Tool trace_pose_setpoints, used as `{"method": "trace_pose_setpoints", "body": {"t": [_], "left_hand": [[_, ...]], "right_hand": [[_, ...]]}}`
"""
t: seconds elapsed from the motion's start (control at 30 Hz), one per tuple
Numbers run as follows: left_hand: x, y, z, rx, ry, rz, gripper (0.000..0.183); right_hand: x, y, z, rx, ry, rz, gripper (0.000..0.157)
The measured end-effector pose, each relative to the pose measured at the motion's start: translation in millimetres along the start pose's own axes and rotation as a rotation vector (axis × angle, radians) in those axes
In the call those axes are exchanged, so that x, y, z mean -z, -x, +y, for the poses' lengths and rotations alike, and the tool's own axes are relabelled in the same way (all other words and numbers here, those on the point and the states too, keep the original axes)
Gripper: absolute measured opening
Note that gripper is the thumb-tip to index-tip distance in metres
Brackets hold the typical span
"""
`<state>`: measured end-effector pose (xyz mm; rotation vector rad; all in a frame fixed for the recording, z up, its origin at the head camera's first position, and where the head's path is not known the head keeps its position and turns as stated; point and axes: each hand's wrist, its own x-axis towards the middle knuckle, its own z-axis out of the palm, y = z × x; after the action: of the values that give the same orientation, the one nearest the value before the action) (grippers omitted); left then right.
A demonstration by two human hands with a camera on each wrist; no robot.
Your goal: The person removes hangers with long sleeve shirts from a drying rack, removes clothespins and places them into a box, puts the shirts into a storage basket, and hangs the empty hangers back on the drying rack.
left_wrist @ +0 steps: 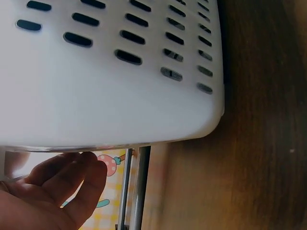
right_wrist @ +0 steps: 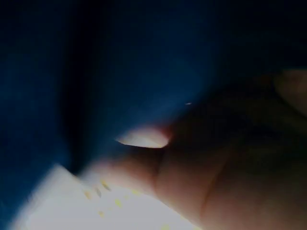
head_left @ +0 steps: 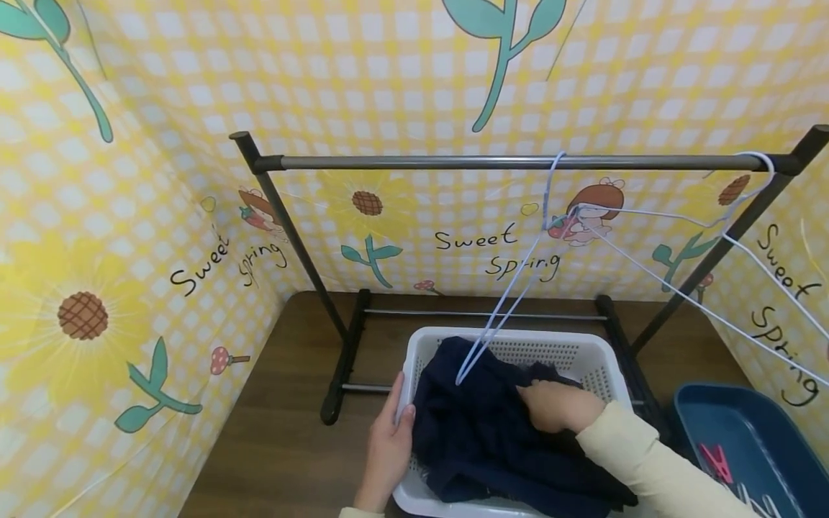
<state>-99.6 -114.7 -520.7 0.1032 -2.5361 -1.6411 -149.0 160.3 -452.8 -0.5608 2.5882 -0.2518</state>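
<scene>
A white plastic laundry basket [head_left: 512, 335] with a perforated wall holds a crumpled navy garment [head_left: 476, 424]. My left hand [head_left: 388, 442] grips the basket's left rim, thumb over the top and fingers along the outside. In the left wrist view, the fingers of that hand [left_wrist: 62, 191] curl at the edge of the smooth white wall. Deep in the cloth on the right side, my right hand [head_left: 560, 406] pinches the garment. Its view is dark and blurred; a fingernail [right_wrist: 146, 138] shows against the navy fabric [right_wrist: 139, 62], other fingertips hidden.
A metal clothes rack [head_left: 414, 162] stands behind the basket. From its bar hang a pale blue hanger [head_left: 508, 291], its lower end overlapping the garment, and another hanger [head_left: 686, 291] at right. A blue tub [head_left: 745, 406] with a pink clothespin [head_left: 716, 462] sits at right.
</scene>
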Motion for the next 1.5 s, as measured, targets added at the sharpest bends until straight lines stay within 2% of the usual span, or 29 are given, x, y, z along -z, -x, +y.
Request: {"method": "trace_pose_setpoints", "body": {"t": [0.1, 0.2, 0.27, 0.37, 0.43, 0.5, 0.57, 0.63, 0.83, 0.97, 1.1, 1.23, 1.37, 1.43, 1.5], "left_hand": [[0.4, -1.0, 0.1, -0.002, -0.005, -0.017, 0.053], [1.5, -1.8, 0.1, -0.006, 0.003, -0.017, 0.053], [2.1, -1.6, 0.2, -0.003, 0.010, -0.013, 0.053], [2.4, -0.7, 1.1, 0.010, 0.015, -0.015, 0.054], [2.2, -0.5, 1.8, 0.014, 0.017, -0.028, 0.054], [1.9, -0.5, 2.7, 0.020, 0.033, -0.047, 0.054], [1.9, -0.9, 3.0, 0.025, 0.045, -0.064, 0.054], [1.8, -1.5, 2.7, 0.022, 0.052, -0.070, 0.054], [0.5, -0.7, -0.3, 0.009, 0.034, -0.072, 0.056], [-0.5, 1.6, -1.2, 0.005, 0.035, -0.075, 0.055], [-0.8, 2.3, -2.6, 0.000, 0.043, -0.068, 0.054], [-0.9, 3.1, -3.4, 0.009, 0.032, -0.064, 0.054], [-0.4, 3.2, -1.9, -0.005, 0.029, -0.056, 0.054], [0.2, 2.5, -1.0, -0.021, 0.037, -0.057, 0.054], [1.4, 1.2, -1.2, -0.045, 0.057, -0.062, 0.053]], "right_hand": [[-0.6, -4, 4, -0.027, -0.056, -0.068, 0.043], [8.8, -5, 3, -0.025, -0.084, -0.058, 0.044], [18.4, -1, -5, -0.028, -0.045, -0.004, 0.044], [30.5, 11, -29, -0.041, 0.107, 0.133, 0.050], [35.2, 19, -50, -0.040, 0.186, 0.203, 0.062], [36.0, 23, -68, -0.015, 0.215, 0.218, 0.081], [31.0, 19, -80, 0.017, 0.210, 0.201, 0.100], [20.3, 6, -85, 0.025, 0.198, 0.153, 0.112], [-29.9, -38, -76, -0.010, 0.265, -0.007, 0.120], [-42.4, -45, -73, -0.002, 0.273, 0.017, 0.123], [-35.6, -33, -72, 0.046, 0.221, 0.065, 0.114], [-12.3, -6, -72, 0.095, 0.101, 0.069, 0.103], [6.3, 27, -63, 0.066, 0.030, 0.032, 0.112], [6.3, 40, -55, 0.029, 0.027, 0.000, 0.119], [-1.8, 44, -45, 0.000, 0.054, -0.015, 0.126]]}}
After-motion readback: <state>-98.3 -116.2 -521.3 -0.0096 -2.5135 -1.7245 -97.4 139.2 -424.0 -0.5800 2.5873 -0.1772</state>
